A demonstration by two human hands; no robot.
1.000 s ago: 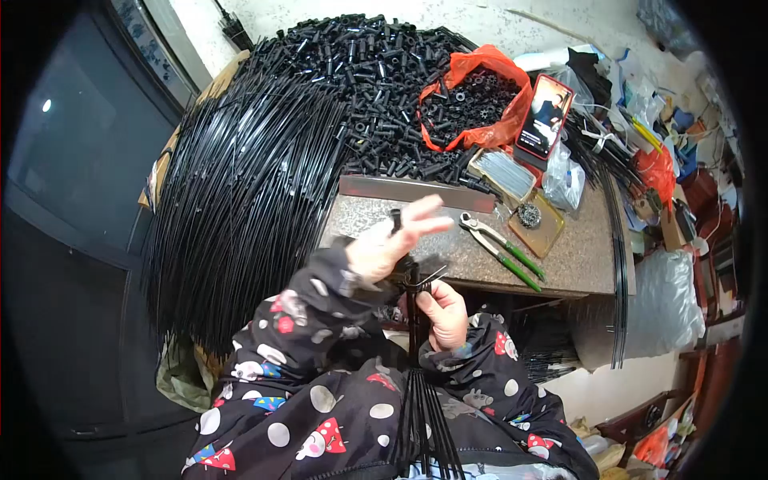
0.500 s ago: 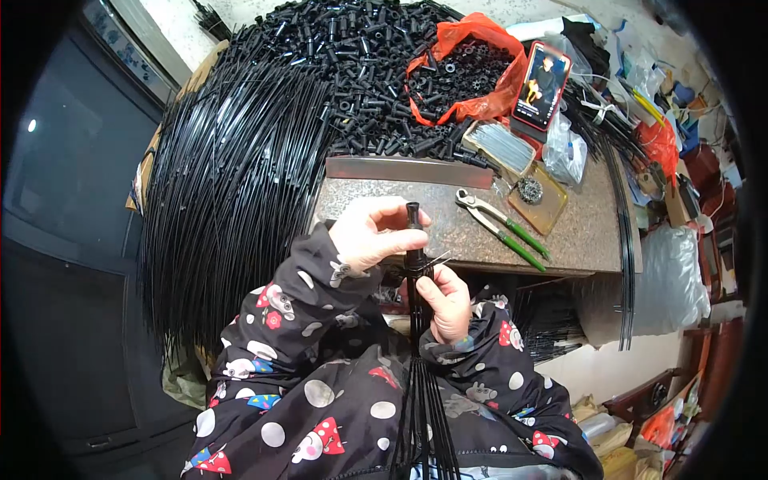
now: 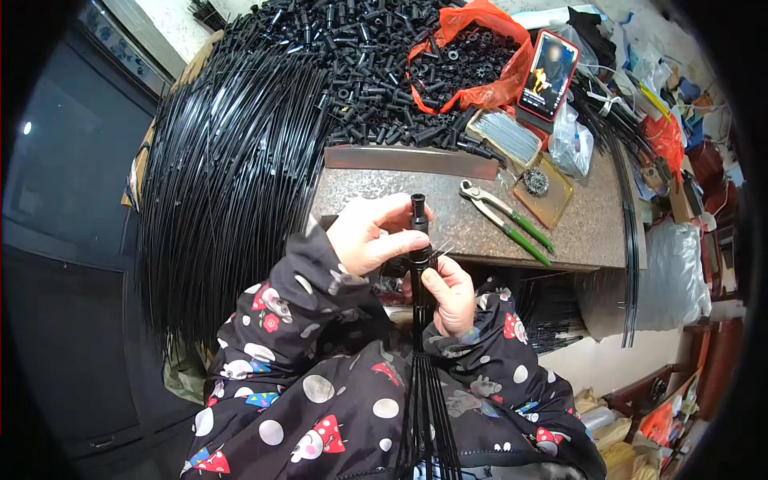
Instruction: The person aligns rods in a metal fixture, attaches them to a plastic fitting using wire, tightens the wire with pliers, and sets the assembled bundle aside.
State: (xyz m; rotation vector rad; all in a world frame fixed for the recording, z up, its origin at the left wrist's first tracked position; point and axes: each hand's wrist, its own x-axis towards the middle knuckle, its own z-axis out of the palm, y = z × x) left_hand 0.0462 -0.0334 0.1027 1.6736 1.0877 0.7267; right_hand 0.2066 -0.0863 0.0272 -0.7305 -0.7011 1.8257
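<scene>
My left hand (image 3: 370, 242) is closed around a black plastic umbrella runner (image 3: 418, 210), held upright with its flared top showing above the thumb. From the runner's lower end a bundle of thin black umbrella ribs (image 3: 424, 376) hangs down over my lap. My right hand (image 3: 453, 294) pinches the ribs just below the runner, thumb in front and fingers curled behind. Short ends of thin wire (image 3: 444, 249) stick out between the two hands. What lies under the right fingertips is hidden.
A big heap of black plastic runners (image 3: 368, 72) covers the table's back behind a metal strip (image 3: 408, 162). Many loose ribs (image 3: 228, 184) drape off the left. Green-handled pincers (image 3: 508, 224), a wire coil (image 3: 534, 182), a red bag (image 3: 512, 80) and a phone (image 3: 548, 76) are at right.
The view has shifted slightly. Both hands keep their hold on the runner and ribs, and the wire ends point a little more upward.
</scene>
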